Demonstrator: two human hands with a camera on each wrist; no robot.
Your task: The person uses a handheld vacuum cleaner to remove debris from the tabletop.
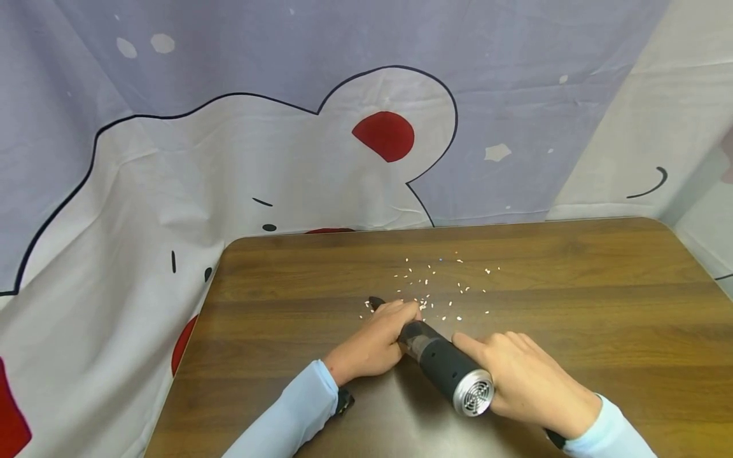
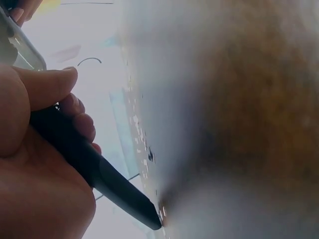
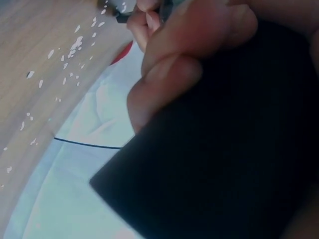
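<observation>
A black handheld vacuum cleaner [image 1: 446, 366] with a silver vented end slants over the wooden table. My right hand [image 1: 529, 378] holds its body from the right; in the right wrist view curled fingers [image 3: 162, 87] lie along the dark casing. My left hand [image 1: 375, 340] grips the narrow black nozzle [image 2: 99, 172] near the vacuum's clear front section. In the left wrist view the nozzle's slanted tip is right at the tabletop, close to some pale bits. Small white bits [image 1: 459, 319] lie scattered ahead of both hands, several of them near the nozzle tip.
The brown wood-grain table [image 1: 298, 273] has rounded far corners. Behind it hangs a patterned cloth [image 1: 504, 108] in lavender and white, which also runs down past the table's left edge. A dark band shows at each wrist under light blue sleeves [image 1: 298, 401].
</observation>
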